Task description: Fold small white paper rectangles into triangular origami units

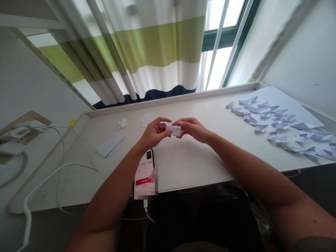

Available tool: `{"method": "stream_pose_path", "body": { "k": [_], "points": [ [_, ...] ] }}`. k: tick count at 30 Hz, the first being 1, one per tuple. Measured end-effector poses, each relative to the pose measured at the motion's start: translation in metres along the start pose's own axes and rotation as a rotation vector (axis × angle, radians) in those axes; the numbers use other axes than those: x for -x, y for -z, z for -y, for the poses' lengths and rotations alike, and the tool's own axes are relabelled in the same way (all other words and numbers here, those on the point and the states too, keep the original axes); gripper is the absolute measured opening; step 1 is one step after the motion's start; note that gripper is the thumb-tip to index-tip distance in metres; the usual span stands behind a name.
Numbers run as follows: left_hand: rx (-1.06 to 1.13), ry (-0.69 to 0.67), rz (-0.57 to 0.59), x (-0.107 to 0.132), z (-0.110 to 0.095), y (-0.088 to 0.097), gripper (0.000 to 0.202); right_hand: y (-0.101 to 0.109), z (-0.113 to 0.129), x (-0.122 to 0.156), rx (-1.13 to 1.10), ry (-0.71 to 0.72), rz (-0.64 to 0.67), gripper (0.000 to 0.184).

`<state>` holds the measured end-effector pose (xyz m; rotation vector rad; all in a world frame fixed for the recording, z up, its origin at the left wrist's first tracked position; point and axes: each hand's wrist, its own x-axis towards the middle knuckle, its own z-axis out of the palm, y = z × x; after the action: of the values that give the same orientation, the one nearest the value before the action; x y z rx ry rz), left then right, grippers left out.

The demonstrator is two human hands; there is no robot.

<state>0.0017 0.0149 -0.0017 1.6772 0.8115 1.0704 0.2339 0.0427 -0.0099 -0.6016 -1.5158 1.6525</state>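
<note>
A small folded white paper strip [174, 130] is held above the middle of the white desk [189, 164]. My left hand [153, 133] pinches its left end between thumb and fingers. My right hand [191, 128] pinches its right end, fingers curled over the top. Both hands hover a little above the desk surface, just beyond a phone [144, 174] that lies face up under my left wrist.
Several folded paper triangles [273, 119] are spread on a large white sheet at the right. A stack of paper slips [110, 144] lies at left, a crumpled scrap [122, 123] and another slip [147, 119] farther back. White cables [56, 171] run along the desk's left edge. Striped curtain behind.
</note>
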Motion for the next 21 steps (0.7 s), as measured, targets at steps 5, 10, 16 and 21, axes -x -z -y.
{"method": "stream_pose_path", "body": {
  "k": [5, 10, 16, 21],
  "points": [
    [-0.054, -0.013, 0.011, 0.001, 0.002, -0.003, 0.038, 0.001, -0.002, -0.002, 0.133, -0.042, 0.045, 0.049],
    [-0.008, -0.023, -0.199, -0.005, 0.005, -0.004, 0.041, 0.000, -0.006, -0.003, 0.122, -0.035, 0.013, 0.049],
    [0.018, 0.065, -0.185, -0.005, 0.001, -0.006, 0.039, -0.004, -0.008, -0.004, 0.090, 0.076, -0.093, 0.049],
    [-0.110, 0.075, -0.166, -0.001, -0.006, -0.006, 0.033, -0.005, -0.008, -0.004, 0.093, 0.079, -0.088, 0.048]
  ]
}}
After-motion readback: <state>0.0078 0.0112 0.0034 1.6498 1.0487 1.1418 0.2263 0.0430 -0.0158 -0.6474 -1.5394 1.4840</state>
